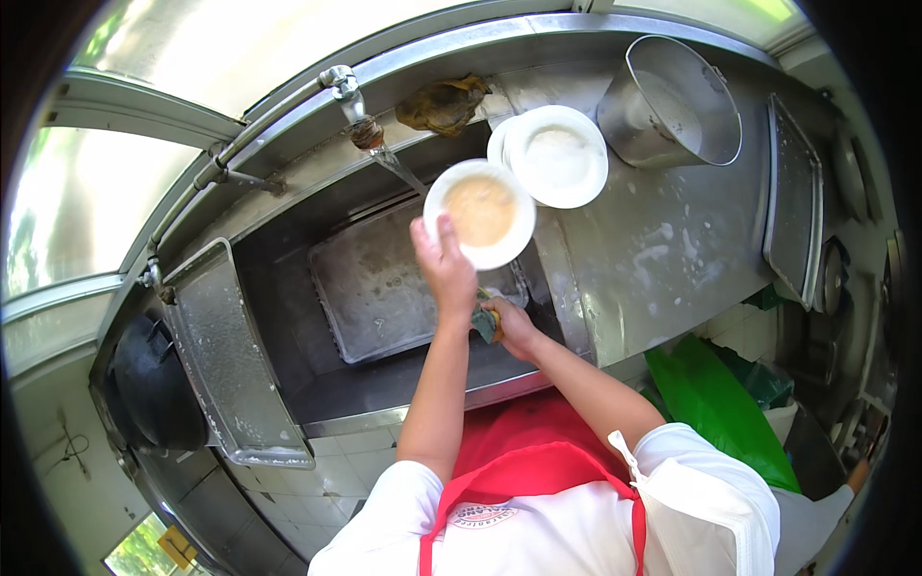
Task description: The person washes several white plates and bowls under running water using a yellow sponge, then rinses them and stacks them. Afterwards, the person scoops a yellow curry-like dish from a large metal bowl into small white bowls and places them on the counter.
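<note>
My left hand (443, 270) grips the rim of a white dish (522, 230) above the sink (288, 389), thumb on top. The dish's middle is pale orange; whether that is liquid or residue I cannot tell. Lower down and partly behind my left forearm, my right hand (515, 327) is closed on a yellow and green scouring sponge (487, 324). A stream of water (403, 173) runs from the tap (349, 101) beside the dish. Past the dish, a few white plates (558, 158) are stacked at the sink's right edge, the top one bearing whitish suds.
A metal baking tray (382, 288) lies in the sink. Another tray (230, 360) leans across its left side, near a black pot (158, 389). On the right counter (648, 288) stand a steel bucket (670, 108) and an upright tray (792, 201). A dark crumpled cloth (443, 106) lies behind the sink.
</note>
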The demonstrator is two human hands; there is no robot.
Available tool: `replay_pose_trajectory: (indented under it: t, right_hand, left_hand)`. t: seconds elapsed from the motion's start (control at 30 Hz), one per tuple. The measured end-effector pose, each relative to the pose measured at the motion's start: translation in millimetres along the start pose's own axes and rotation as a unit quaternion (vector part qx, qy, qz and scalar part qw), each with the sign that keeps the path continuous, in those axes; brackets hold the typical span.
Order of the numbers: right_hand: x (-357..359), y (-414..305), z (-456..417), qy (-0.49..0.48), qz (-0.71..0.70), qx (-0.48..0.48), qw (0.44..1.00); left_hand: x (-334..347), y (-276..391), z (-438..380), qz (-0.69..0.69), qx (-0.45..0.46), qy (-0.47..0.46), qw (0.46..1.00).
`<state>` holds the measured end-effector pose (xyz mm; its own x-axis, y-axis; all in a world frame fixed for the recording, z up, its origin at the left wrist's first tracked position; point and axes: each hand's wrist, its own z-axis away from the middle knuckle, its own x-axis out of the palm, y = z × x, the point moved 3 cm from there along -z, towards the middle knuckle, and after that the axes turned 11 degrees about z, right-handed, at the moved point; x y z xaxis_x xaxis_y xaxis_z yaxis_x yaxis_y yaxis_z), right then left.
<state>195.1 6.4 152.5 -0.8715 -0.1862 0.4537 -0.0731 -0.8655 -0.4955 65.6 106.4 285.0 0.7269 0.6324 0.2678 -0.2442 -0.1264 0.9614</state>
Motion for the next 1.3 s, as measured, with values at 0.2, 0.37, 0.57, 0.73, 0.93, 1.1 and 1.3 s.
replay_pose_trajectory:
  t: [0.2, 0.37, 0.57, 0.73, 0.93, 1.1, 1.3]
  right_hand:
    - [-17, -29, 47, 0.031, 0.169, -0.082, 0.982]
    - [-21, -170, 160, 0.080, 0.261, -0.313, 0.910]
    - [-69, -377, 237, 0.392, 0.483, -0.442, 0.647]
    - [-161, -454, 154, 0.378, 0.779, -0.179, 0.467]
    - [-224, -457, 81, 0.174, 0.882, 0.008, 0.438]
    - [-146, -462, 135, 0.294, 0.758, -0.198, 0.547]
    - [-23, -376, 241, 0.316, 0.491, -0.319, 0.747]
  left_hand:
    - [52, -7, -43, 0.000, -0.032, -0.032, 0.999]
    - [-62, -180, -87, -0.294, 0.013, 0.026, 0.955]
    - [-84, -326, -60, -0.629, 0.049, 0.014, 0.776]
    - [-109, -385, -110, -0.149, -0.351, 0.265, 0.886]
    - [-115, -358, -131, 0.276, -0.412, 0.001, 0.868]
    - [-103, -290, -121, -0.010, -0.289, 0.022, 0.957]
    - [-112, -193, -102, -0.134, -0.230, -0.016, 0.964]
